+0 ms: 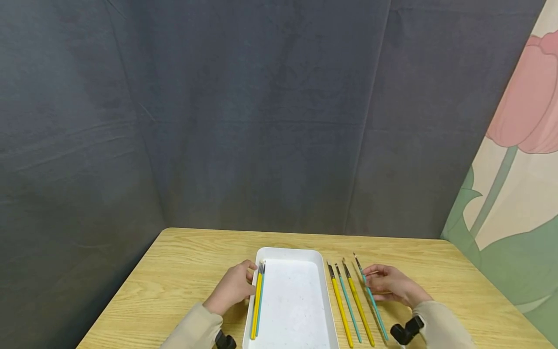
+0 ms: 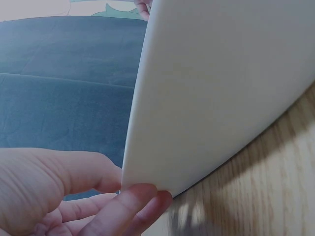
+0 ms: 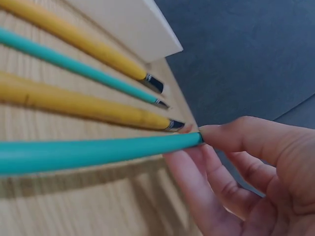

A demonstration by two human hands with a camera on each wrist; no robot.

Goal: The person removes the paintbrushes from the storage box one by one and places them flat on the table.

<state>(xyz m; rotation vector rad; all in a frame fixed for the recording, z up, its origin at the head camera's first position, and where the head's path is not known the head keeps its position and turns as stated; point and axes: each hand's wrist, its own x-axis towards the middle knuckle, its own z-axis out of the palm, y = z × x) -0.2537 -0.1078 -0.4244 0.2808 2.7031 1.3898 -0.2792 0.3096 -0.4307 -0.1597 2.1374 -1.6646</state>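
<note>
Nearest: slim turquoise-handled paintbrush (image 1: 374, 305), its handle close to the right wrist camera; rightmost of all the brushes, bristles pointing away from the person.
Grip: thumb and fingers of the right hand (image 1: 390, 285) pinch that brush near its bristle end.
Shadow: a dark line runs beside the pinched brush on the pale wood-grain surface (image 1: 196, 252).
Brush row: three more lie apart on the surface to its left, bristles also facing away; first a thick yellow-handled paintbrush (image 1: 360, 310), then a thin turquoise-handled paintbrush (image 1: 349, 305), then a second yellow-handled paintbrush (image 1: 342, 310) just beside the container.
Container: shallow white rectangular tray (image 1: 314, 259), set on the surface between the two hands, its near end cut off in the head view.
Tray brushes: a yellow-handled brush (image 1: 257, 305) and a slim turquoise-handled brush (image 1: 260, 310), side by side along the left wall.
Left rim: the left hand (image 1: 234, 287) grips it, thumb at the edge, fingers against the outer wall.
Sleeves: beige cuffs (image 1: 440, 320) on both arms.
Backdrop: dark grey-blue cloth (image 1: 253, 121) behind the surface.
Far right: panel with a pink tulip (image 1: 523, 97) and green leaves.
</note>
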